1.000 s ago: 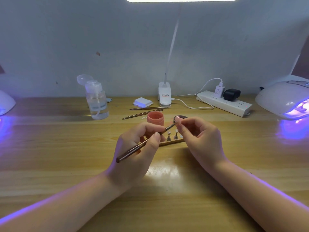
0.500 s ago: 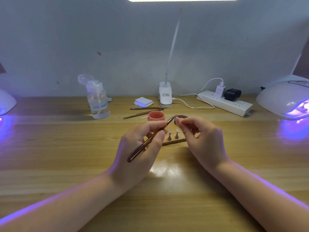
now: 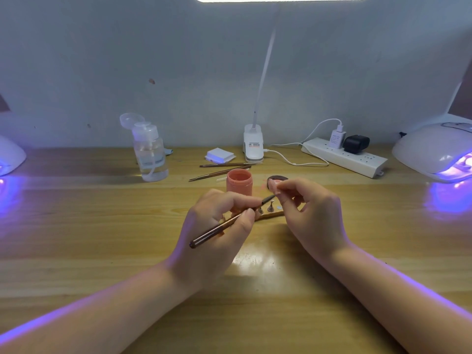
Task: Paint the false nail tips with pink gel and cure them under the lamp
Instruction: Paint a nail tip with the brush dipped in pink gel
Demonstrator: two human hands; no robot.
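Two hands were over the wooden table, a left hand (image 3: pixel 217 226) and a right hand (image 3: pixel 310 208), with one brush (image 3: pixel 229 222) and one false nail tip (image 3: pixel 272 186) between them. One pink gel pot (image 3: pixel 239 182), one lid (image 3: pixel 277 178) and two small stands (image 3: pixel 270 207) stood close by, with two spare tools (image 3: pixel 224 169) behind. Farther back were two glowing curing lamps (image 3: pixel 434 152), one pump bottle (image 3: pixel 150 152), one desk lamp (image 3: pixel 253 146), one power strip (image 3: pixel 344 157) carrying two plugs (image 3: pixel 337 136), and one stack of white pads (image 3: pixel 219 155).

Gel pot (image 3: pixel 239 182) behind left hand (image 3: pixel 219 226); bottle (image 3: pixel 150 152) far left; power strip (image 3: pixel 344 157) right
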